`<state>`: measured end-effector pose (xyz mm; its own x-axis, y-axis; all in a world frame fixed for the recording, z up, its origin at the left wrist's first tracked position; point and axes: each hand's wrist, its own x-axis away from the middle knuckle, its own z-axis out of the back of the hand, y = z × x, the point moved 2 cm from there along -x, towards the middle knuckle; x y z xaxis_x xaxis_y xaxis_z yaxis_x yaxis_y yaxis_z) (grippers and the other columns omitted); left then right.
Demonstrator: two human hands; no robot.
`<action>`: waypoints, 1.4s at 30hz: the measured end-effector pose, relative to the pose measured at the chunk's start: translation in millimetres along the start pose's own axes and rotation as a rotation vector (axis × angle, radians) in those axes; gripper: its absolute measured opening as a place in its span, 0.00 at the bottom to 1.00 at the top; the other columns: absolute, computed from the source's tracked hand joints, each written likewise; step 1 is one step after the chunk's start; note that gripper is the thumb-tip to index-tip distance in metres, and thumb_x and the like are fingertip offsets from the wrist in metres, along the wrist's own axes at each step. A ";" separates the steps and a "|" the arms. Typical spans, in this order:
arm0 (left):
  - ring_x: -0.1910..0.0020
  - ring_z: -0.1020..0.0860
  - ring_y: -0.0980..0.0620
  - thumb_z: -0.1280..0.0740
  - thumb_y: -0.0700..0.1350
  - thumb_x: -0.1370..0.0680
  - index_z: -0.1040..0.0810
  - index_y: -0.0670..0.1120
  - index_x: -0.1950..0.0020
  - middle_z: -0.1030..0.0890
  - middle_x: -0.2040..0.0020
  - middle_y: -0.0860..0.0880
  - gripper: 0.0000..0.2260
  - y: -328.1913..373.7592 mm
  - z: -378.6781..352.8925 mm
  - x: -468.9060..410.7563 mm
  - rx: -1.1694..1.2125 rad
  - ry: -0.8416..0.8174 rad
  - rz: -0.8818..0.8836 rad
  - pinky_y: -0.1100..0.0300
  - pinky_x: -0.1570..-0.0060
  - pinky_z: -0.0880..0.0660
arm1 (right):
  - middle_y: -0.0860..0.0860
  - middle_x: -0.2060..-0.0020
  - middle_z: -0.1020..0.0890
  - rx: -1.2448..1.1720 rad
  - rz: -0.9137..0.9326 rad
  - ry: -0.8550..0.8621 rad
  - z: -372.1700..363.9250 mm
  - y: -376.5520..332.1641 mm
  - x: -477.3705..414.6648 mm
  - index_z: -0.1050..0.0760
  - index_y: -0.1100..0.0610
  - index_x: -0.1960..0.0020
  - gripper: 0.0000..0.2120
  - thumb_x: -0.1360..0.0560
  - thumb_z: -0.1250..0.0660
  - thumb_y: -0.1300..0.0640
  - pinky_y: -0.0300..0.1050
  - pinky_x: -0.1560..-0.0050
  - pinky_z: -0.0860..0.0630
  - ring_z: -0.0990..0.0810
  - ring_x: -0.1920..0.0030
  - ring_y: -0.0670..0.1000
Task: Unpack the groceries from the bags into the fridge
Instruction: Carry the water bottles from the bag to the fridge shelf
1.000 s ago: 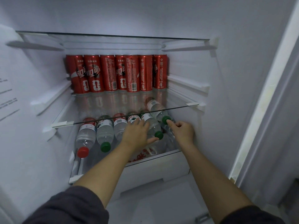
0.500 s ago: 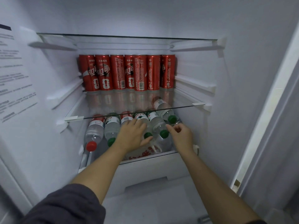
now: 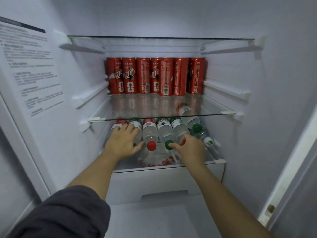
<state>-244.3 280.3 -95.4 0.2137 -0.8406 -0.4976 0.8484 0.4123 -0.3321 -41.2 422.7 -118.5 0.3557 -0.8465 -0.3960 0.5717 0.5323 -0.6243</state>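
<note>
Evidently mid-arrangement, a person in a dark sleeve (image 3: pixel 56 212) stretched both arms over the white drawer front (image 3: pixel 154 181) and into the fridge's lower shelf (image 3: pixel 217 161). The left hand (image 3: pixel 122 141), centre-left of frame, lay flat with fingers straight, pressing on the leftmost water bottles (image 3: pixel 150 133). The right hand (image 3: pixel 190 148), just right of centre, had its fingers curled over the neck of a mid-row bottle (image 3: pixel 179 128), thumb against a neighbouring green cap (image 3: pixel 169 145). The bottles lay on their sides, caps outward, partly atop a crumpled plastic bag (image 3: pixel 161 158). Beyond and above, on the glass shelf (image 3: pixel 130 109), a row of red cans (image 3: pixel 155 76) stood against the back wall. The likely hazard was that round bottles on a slick bag could roll forward off the shelf lip when a hand lifted. The top bottle (image 3: pixel 188 115), riding on the others at right, looked readiest to slide.
</note>
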 end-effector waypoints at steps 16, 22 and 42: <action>0.42 0.25 0.43 0.45 0.61 0.25 0.24 0.42 0.40 0.21 0.43 0.44 0.26 30.5 19.2 19.9 0.410 0.273 0.344 0.46 0.41 0.30 | 0.48 0.53 0.25 -0.088 0.150 -0.019 11.7 13.0 32.1 0.24 0.54 0.50 0.15 0.28 0.28 0.44 0.48 0.52 0.24 0.25 0.51 0.50; 0.34 0.30 0.45 0.44 0.59 0.22 0.27 0.44 0.34 0.25 0.35 0.45 0.25 102.9 32.7 53.7 0.565 0.246 0.266 0.40 0.30 0.38 | 0.53 0.32 0.28 0.078 0.128 0.044 32.4 39.8 88.1 0.29 0.53 0.30 0.26 0.24 0.33 0.42 0.54 0.34 0.35 0.33 0.30 0.54; 0.21 0.58 0.45 0.60 0.68 0.26 0.47 0.49 0.20 0.51 0.20 0.46 0.38 274.1 42.0 198.0 0.678 -0.336 -0.164 0.39 0.27 0.67 | 0.44 0.25 0.68 0.405 -0.229 -0.177 105.8 146.8 302.2 0.65 0.40 0.23 0.33 0.20 0.52 0.34 0.54 0.25 0.67 0.74 0.27 0.48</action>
<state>50.9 212.2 -251.3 0.1034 -0.9785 -0.1783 0.9698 0.0594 0.2364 228.4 244.5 -258.6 0.2877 -0.9478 -0.1374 0.8787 0.3183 -0.3559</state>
